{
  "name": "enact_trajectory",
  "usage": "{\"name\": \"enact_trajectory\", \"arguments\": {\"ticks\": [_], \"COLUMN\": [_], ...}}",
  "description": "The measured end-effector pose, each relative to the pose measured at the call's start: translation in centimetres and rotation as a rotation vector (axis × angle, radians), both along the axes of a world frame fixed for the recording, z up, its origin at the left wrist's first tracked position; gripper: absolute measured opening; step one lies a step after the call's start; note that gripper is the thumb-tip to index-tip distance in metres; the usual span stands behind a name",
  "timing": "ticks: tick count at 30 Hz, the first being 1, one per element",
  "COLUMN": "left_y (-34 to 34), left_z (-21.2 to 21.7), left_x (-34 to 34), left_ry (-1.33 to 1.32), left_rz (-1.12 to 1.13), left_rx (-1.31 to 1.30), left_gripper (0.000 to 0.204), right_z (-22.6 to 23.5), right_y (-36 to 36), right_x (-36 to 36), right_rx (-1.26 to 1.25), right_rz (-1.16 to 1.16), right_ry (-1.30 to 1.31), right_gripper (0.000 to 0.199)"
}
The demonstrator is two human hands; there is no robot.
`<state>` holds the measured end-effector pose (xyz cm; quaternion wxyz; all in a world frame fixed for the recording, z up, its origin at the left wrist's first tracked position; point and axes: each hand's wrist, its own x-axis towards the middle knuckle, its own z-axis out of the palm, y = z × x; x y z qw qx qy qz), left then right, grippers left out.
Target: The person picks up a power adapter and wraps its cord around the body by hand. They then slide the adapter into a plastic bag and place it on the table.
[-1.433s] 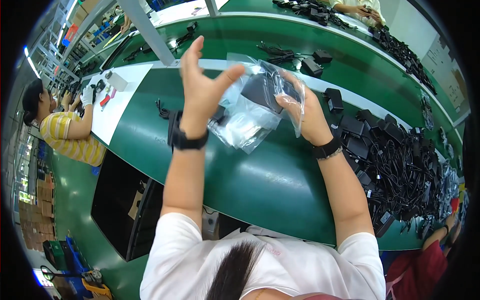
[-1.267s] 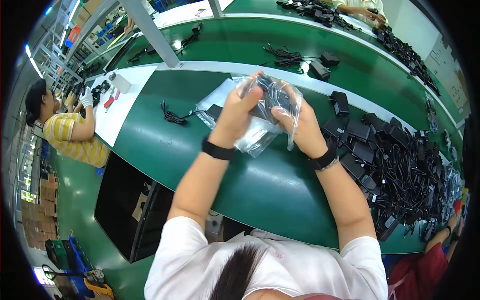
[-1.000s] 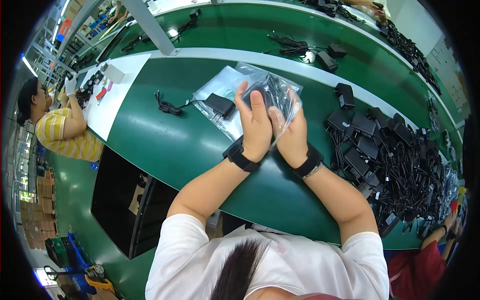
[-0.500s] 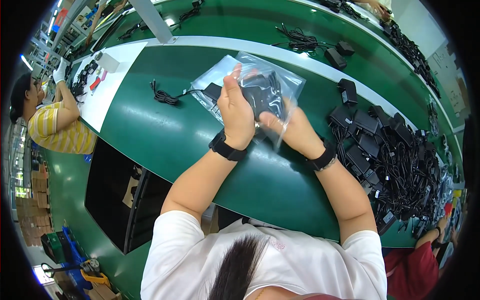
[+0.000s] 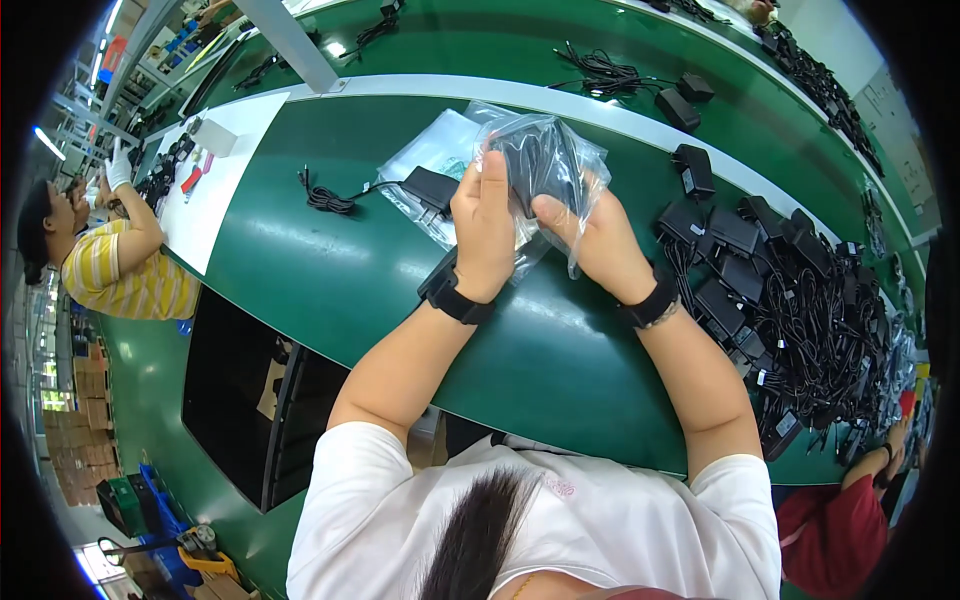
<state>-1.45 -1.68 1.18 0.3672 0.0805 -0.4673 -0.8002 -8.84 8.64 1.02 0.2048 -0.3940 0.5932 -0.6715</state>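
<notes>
Both of my hands hold a clear plastic bag (image 5: 568, 205) with a black adapter and its cable (image 5: 540, 165) inside. My left hand (image 5: 484, 235) is closed on the bag's left side, fingers pointing away from me. My right hand (image 5: 612, 245) grips the right side, its thumb pressed on the front of the plastic. Beneath them, flat clear bags (image 5: 425, 150) lie on the green table (image 5: 300, 235). A black power adapter (image 5: 430, 188) rests on these bags, its coiled cable (image 5: 330, 197) stretching left. My left fingertips are partly hidden by the bag.
A large heap of black adapters and cables (image 5: 800, 300) covers the table's right side. Farther back lie more adapters (image 5: 680, 108) beyond a white rail (image 5: 420, 90). A metal post (image 5: 285, 45) rises there. A person in yellow stripes (image 5: 130, 260) is at left, a red sleeve (image 5: 835, 540) at right.
The bag has been tilted more upright and shifted slightly away from me, with the adapter now deeper inside it. My hands keep their hold, and the adapter on the table shows more.
</notes>
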Motion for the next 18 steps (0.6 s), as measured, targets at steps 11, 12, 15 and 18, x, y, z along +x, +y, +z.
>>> {"name": "enact_trajectory", "arguments": {"ticks": [11, 12, 15, 18], "left_y": [-0.2, 0.1, 0.1, 0.1], "left_z": [0.9, 0.9, 0.8, 0.6], "left_x": [0.5, 0.4, 0.3, 0.1], "left_ry": [-0.096, -0.104, -0.138, -0.194], "left_rz": [-0.251, -0.248, -0.283, -0.33], "left_rx": [0.073, 0.084, 0.15, 0.22], "left_gripper": [0.027, 0.024, 0.02, 0.02], "right_z": [1.2, 1.2, 2.2, 2.8], "right_y": [1.0, 1.0, 1.0, 1.3], "right_x": [-0.8, -0.7, -0.6, -0.7], "right_rx": [0.186, 0.188, 0.254, 0.402], "right_rz": [0.13, 0.079, 0.005, -0.055], "right_ry": [0.245, 0.328, 0.512, 0.681], "right_gripper": [0.056, 0.057, 0.055, 0.054]}}
